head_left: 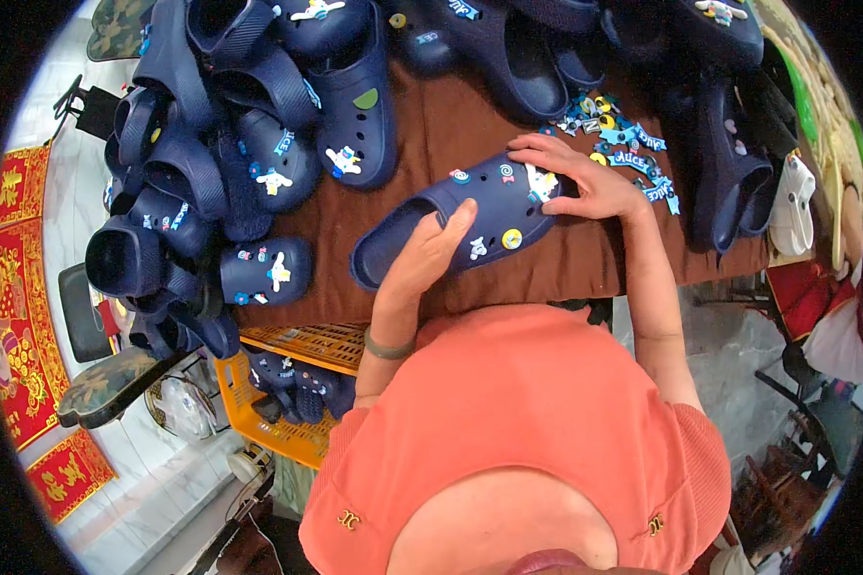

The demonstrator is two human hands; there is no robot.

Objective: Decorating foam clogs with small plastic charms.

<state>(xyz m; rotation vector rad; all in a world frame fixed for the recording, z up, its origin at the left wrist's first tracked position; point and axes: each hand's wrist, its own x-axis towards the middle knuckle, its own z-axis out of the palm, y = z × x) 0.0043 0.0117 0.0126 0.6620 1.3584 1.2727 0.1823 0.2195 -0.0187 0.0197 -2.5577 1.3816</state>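
A navy blue clog (470,216) lies on its side on the brown table top (451,125), with several small colourful charms pushed into its holes. My left hand (427,257) grips the clog from below, near its opening, thumb on the upper. My right hand (571,177) rests on the clog's toe end, fingers pressing on a white and yellow charm (542,182). A loose heap of small charms (618,144) lies just beyond my right hand.
Many navy clogs with charms are piled at the left (211,163) and along the table's far edge (508,48). More dark clogs (729,163) stand at the right. A yellow crate (302,350) holding clogs sits under the table's left side, above a tiled floor.
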